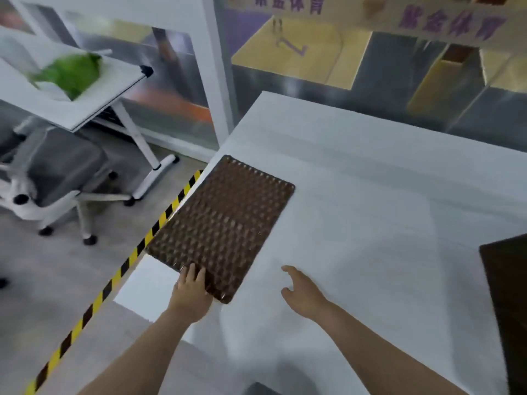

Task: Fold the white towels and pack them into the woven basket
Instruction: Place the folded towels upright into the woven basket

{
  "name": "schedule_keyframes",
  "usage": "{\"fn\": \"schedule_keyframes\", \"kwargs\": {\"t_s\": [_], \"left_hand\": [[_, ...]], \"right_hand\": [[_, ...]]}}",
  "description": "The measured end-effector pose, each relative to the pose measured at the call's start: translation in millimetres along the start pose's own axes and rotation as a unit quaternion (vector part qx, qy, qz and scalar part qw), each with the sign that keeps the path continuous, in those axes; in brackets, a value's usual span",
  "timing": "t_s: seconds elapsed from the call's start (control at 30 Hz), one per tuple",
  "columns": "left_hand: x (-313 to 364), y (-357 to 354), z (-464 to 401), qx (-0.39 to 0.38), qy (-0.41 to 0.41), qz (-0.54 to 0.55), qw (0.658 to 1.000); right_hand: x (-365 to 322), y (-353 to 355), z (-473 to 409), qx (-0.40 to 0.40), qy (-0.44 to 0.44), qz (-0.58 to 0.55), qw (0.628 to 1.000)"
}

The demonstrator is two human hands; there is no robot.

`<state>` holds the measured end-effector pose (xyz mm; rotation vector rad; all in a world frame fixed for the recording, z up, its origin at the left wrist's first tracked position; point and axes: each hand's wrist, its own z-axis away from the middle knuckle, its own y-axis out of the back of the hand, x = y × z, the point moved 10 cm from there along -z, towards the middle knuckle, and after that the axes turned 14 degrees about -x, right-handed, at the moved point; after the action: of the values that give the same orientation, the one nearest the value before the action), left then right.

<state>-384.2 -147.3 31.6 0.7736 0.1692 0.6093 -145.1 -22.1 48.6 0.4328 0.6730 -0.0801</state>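
Two bare hands reach out over a white-covered surface [370,166]. The left hand [191,286] lies on the near corner of a brown woven basket [222,223], its fingers laid flat across the weave with the fingertips on top; whether the thumb hooks under the edge cannot be told. The basket looks flat and rectangular from above, sitting at the left edge of the surface, tilted so its long side runs away to the upper right; the picture is too blurred to tell which side of it is up. The right hand [302,289] hovers just right of the basket, apart from it, fingers loosely spread and slightly bent, holding nothing.

White cloth [356,266] covers the surface in soft folds beneath and beyond the right hand; it is too blurred to tell separate towels from a cover. A dark brown object [507,295] cuts in at the right edge, only partly in view.

Yellow-and-black tape [119,269] runs along the floor beside the surface. Further left stand a grey office chair [57,172] and a small white desk [85,104] with something green [71,72] on it.
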Motion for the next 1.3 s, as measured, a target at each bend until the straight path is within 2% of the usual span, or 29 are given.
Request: {"fn": "schedule_keyframes", "kwargs": {"t_s": [0.07,0.17,0.27,0.43,0.47,0.53,0.6,0.63,0.7,0.83,0.97,1.03,1.3], "left_hand": [[-8.4,-15.7,0.5,-0.005,-0.003,-0.007,1.000],[-1.2,-19.6,1.9,0.027,-0.028,-0.034,0.999],[24.2,-25.9,5.7,0.041,-0.110,-0.059,0.991],[80.4,-43.8,28.3,-0.007,-0.258,-0.065,0.964],[84.8,-42.4,31.6,0.006,-0.274,-0.055,0.960],[72.0,-27.5,31.0,0.082,-0.251,0.035,0.964],[29.2,-12.9,26.5,0.161,-0.141,0.200,0.956],[8.8,-12.5,24.8,0.172,-0.088,0.276,0.942],[-9.8,-17.4,19.2,0.146,-0.042,0.364,0.919],[-17.2,-11.9,9.0,0.130,-0.029,0.403,0.905],[-21.5,-18.3,9.0,0.124,0.024,0.445,0.887],[-11.5,-24.3,12.2,0.110,0.008,0.478,0.872],[49.2,-42.8,31.2,0.103,-0.045,0.439,0.891]], "right_hand": [[-4.8,-14.5,-6.3,-0.025,-0.001,0.015,1.000],[-7.2,-18.7,-11.1,-0.016,-0.001,-0.006,1.000],[0.7,-11.0,-12.4,0.020,-0.015,-0.073,0.997],[23.0,12.9,-0.1,0.099,-0.053,-0.144,0.983],[29.9,16.1,4.1,0.108,-0.065,-0.147,0.981],[45.7,18.5,12.1,0.113,-0.090,-0.146,0.979],[58.9,18.5,18.5,0.120,-0.110,-0.145,0.976],[63.9,16.8,20.5,0.122,-0.118,-0.145,0.975],[67.5,10.6,22.8,0.116,-0.125,-0.155,0.973],[55.7,-3.8,19.6,0.089,-0.087,-0.153,0.980],[67.1,-1.2,23.4,0.113,-0.082,-0.204,0.969],[82.4,2.1,30.3,0.129,-0.097,-0.227,0.960],[159.4,6.1,92.9,0.228,-0.125,-0.299,0.918]]}}
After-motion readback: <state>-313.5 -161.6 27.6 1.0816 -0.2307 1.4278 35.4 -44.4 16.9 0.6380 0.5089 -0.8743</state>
